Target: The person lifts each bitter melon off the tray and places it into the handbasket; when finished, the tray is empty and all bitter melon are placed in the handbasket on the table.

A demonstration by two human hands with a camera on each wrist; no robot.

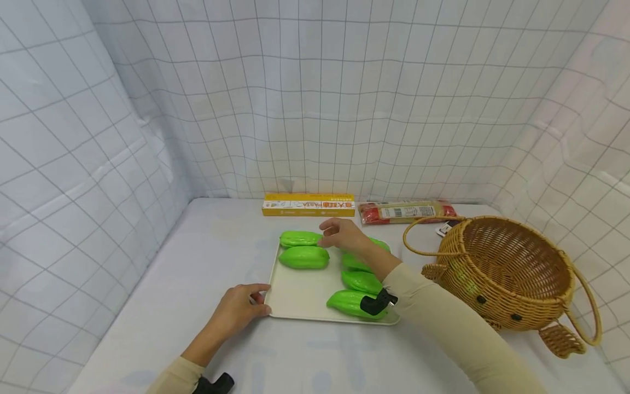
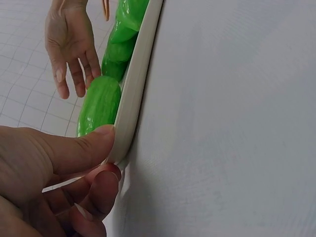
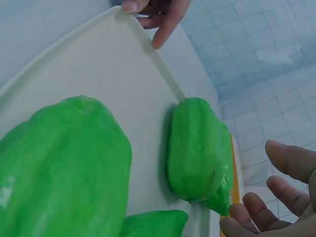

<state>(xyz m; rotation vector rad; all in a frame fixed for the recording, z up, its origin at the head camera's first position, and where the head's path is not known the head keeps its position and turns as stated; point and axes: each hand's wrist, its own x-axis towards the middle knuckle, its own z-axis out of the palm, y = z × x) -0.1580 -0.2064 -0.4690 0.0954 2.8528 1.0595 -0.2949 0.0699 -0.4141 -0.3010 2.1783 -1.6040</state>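
A shallow off-white tray (image 1: 300,293) holds several glossy, bright green, ridged oblong fruits. Two lie at its back left, the front fruit (image 1: 304,258) and the back fruit (image 1: 299,238); the others, such as the nearest fruit (image 1: 350,302), form a column along the right side, partly hidden by the right arm. My left hand (image 1: 238,307) pinches the tray's near left corner, thumb on the rim and fingers curled against the side. My right hand (image 1: 345,236) hovers by the right end of the back fruit, fingers loosely bent with nothing in them.
A wicker basket (image 1: 514,306) with looped handles stands at the right, beside the right forearm. Behind the tray lie a yellow pasta box (image 1: 308,205) and a red-and-clear plastic packet (image 1: 406,212). Gridded white curtains (image 1: 325,104) rise at the back and sides.
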